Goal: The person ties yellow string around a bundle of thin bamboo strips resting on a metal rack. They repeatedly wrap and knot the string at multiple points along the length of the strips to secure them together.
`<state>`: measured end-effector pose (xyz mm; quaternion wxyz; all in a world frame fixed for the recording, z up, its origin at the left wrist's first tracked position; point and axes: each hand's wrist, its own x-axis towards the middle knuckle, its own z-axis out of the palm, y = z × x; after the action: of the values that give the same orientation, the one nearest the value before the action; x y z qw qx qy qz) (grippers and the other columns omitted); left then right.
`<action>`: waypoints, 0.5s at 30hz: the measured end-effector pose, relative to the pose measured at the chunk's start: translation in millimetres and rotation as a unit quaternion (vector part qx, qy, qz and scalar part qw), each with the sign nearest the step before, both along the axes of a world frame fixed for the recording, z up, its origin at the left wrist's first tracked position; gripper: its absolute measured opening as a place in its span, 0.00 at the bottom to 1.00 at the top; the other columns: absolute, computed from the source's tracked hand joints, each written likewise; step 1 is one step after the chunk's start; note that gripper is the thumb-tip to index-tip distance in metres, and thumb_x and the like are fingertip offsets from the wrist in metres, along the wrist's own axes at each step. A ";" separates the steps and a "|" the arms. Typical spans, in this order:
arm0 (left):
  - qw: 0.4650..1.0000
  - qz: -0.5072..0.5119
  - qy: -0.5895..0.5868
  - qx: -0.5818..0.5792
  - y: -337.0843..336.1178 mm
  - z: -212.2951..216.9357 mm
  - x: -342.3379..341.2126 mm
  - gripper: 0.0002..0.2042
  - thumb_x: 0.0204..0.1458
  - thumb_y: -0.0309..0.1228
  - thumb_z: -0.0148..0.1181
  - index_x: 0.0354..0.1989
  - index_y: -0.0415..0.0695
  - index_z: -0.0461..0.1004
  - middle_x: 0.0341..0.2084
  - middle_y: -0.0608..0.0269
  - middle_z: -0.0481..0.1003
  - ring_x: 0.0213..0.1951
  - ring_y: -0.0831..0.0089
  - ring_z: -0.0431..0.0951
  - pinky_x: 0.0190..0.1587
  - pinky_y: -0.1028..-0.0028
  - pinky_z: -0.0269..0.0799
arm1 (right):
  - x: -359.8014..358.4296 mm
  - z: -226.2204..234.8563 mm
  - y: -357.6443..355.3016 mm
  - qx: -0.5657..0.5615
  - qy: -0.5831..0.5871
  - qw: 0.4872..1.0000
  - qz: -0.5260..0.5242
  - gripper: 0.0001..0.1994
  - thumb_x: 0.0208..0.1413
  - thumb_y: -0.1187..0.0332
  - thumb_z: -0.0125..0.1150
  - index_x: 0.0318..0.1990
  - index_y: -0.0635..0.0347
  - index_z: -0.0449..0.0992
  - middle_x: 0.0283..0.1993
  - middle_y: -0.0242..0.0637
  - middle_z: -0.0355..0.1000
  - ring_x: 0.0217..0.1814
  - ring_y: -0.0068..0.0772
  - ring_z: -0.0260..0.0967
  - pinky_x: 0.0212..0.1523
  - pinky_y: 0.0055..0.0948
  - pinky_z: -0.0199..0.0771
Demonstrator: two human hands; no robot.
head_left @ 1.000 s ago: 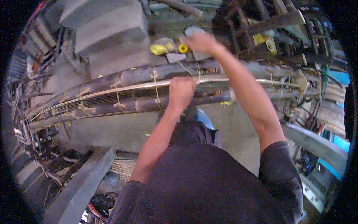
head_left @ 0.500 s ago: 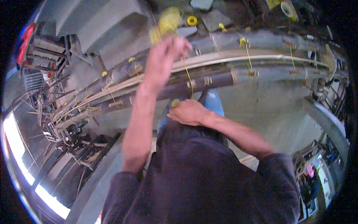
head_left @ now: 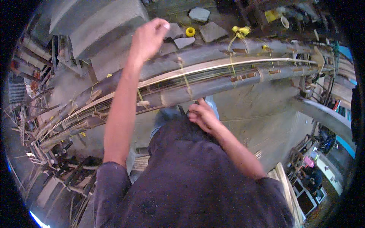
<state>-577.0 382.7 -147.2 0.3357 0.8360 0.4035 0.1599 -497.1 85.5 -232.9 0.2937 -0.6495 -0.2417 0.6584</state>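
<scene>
A long bundle of dark poles (head_left: 213,85) and pale thin strips (head_left: 228,64) runs across the view, bound at intervals with yellowish string ties (head_left: 185,78). My left hand (head_left: 149,37) is raised over the far side of the bundle, closed in a fist; no string shows in it. My right hand (head_left: 203,115) is low at the near edge of the bundle, just above my dark shirt. Its back faces me and its fingers curl under, so anything in them is hidden.
A yellow roll (head_left: 190,31) and flat grey stones (head_left: 213,31) lie on the ground beyond the bundle. Concrete blocks (head_left: 95,26) stand at the upper left. Loose sticks and frames (head_left: 45,144) crowd the left side. A grey beam (head_left: 323,114) crosses at the right.
My right hand came back from the yellow roll down to the bundle's near edge. My left hand left the bundle and rose up over its far side. The view shifted left.
</scene>
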 end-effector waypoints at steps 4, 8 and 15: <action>0.999 -0.018 -0.008 -0.031 -79.3 6.1 -49.9 0.14 0.58 0.39 0.54 0.44 0.42 0.76 0.39 0.51 0.78 0.43 0.52 0.78 0.47 0.60 0.72 | 11.4 90.3 17.9 0.281 -0.282 0.909 0.125 0.06 0.54 0.72 0.59 0.38 0.60 0.79 0.26 0.35 0.71 0.32 0.31 0.74 0.33 0.30 0.72; 0.995 -0.031 0.000 0.095 -130.8 -32.5 -54.0 0.12 0.53 0.36 0.58 0.40 0.40 0.77 0.32 0.50 0.78 0.37 0.54 0.78 0.42 0.57 0.71 | 16.8 239.3 126.7 0.452 -0.494 0.624 0.404 0.05 0.48 0.77 0.58 0.33 0.58 0.77 0.29 0.38 0.67 0.33 0.41 0.71 0.37 0.40 0.72; 0.988 -0.016 0.052 0.143 -131.5 -32.8 -37.0 0.10 0.56 0.37 0.55 0.29 0.45 0.79 0.24 0.56 0.78 0.30 0.58 0.79 0.33 0.57 0.70 | 41.1 124.9 257.3 0.283 -0.426 0.810 0.287 0.16 0.59 0.60 0.55 0.44 0.65 0.77 0.36 0.44 0.75 0.38 0.36 0.73 0.43 0.34 0.73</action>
<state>-614.0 251.2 -180.0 0.1940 0.8890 0.3798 0.1666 -455.9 342.8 -108.0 0.1298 -0.6540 -0.6935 0.2729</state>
